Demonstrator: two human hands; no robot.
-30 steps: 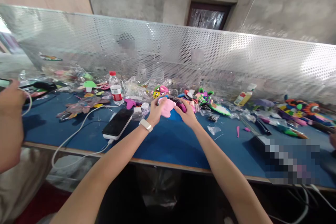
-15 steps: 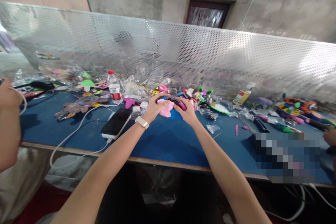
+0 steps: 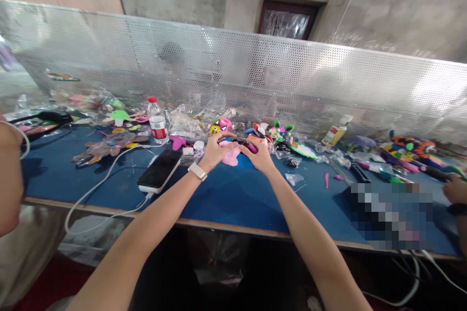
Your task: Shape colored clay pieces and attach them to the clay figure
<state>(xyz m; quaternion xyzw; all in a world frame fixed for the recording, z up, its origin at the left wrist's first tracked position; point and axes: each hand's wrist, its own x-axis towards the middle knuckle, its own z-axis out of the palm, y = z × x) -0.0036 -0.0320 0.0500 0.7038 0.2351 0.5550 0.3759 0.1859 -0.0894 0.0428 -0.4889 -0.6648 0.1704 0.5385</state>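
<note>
Both my hands are closed around a pink-and-black piece that looks like soft modelling clay, held just above the blue table. My left hand, with a pale band at the wrist, grips its light pink side. The fingers of my right hand curl round the dark and magenta end. My fingers cover part of the piece, so its full shape is hidden. Just behind my hands lie a pink-and-yellow figure with cat-like faces and a green-and-purple figure.
A phone on a white power bank lies left, its cable hanging over the table edge. A red-capped bottle and a yellow-liquid bottle stand along the perforated metal screen. Other people's arms show at both sides.
My hands stay on the piece with only slight finger movement. At the far right, another person's hand shows more fully. The arm at the left has shifted toward the frame's edge.
</note>
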